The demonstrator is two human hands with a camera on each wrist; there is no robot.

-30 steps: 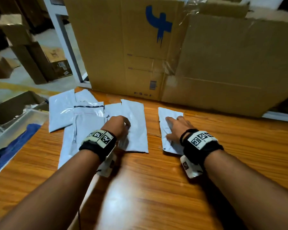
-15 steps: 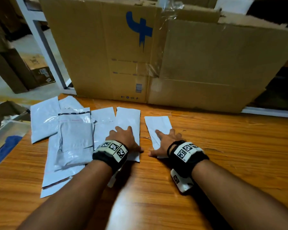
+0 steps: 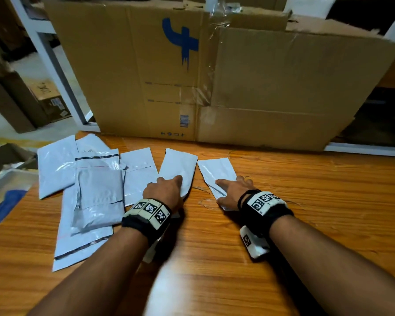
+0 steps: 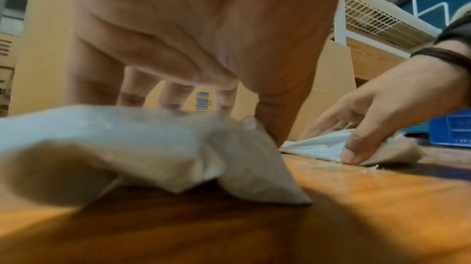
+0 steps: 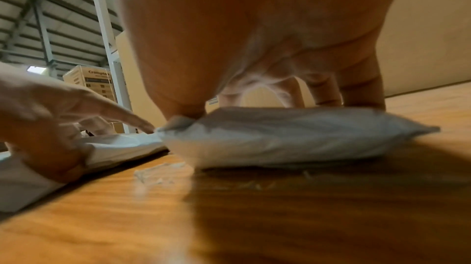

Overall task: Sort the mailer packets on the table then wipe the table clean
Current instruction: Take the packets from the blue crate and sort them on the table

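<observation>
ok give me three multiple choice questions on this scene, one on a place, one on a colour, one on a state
1. Where does the tall brown cardboard box stand?
A. at the wooden table's far edge
B. under the table
C. on the pile of mailers

2. What colour is the mark printed on the box?
A. red
B. blue
C. green

3. How does the right hand meet the small white plastic mailer packet on the right?
A. it lifts it clear of the table
B. it hovers apart from it
C. it presses on it with spread fingers

Answers: 1 A, the box rises behind the packets at the table's back edge. 2 B, the mark is blue on brown board. 3 C, the head view shows the fingers on the packet, which lies on the wood.
</observation>
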